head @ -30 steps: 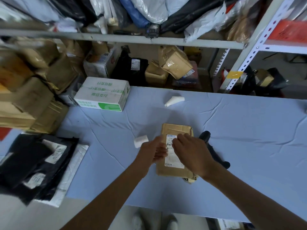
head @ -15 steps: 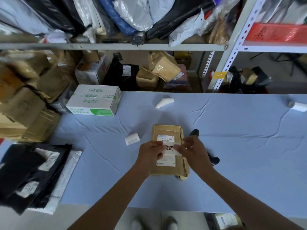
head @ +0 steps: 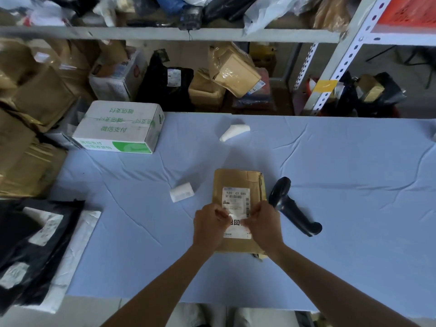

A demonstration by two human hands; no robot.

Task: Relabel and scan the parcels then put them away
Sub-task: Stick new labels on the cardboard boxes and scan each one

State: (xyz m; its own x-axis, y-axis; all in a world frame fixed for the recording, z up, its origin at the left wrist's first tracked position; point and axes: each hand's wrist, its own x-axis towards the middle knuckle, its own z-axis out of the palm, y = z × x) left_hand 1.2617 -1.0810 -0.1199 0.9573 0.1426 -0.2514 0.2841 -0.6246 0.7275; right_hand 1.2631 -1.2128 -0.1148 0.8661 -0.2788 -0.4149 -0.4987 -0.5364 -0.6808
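A flat brown cardboard parcel (head: 237,182) lies on the blue table (head: 342,208) in front of me, with a white shipping label (head: 236,199) on its top. My left hand (head: 208,228) and my right hand (head: 263,226) are over the parcel's near half. Both pinch a small white paper strip (head: 232,217) between their fingertips, just above the label. A black handheld scanner (head: 291,206) lies on the table just right of the parcel.
A small white label roll (head: 181,195) lies left of the parcel and a white paper cone (head: 234,132) farther back. A white and green box (head: 120,127) stands at the back left. Black and white mailer bags (head: 35,251) overlap the left edge. Shelves with parcels (head: 233,69) stand behind.
My hands have drawn back toward me from the label's top to its lower half, uncovering its barcode. They now pinch a white strip together. The parcel and scanner have stayed put.
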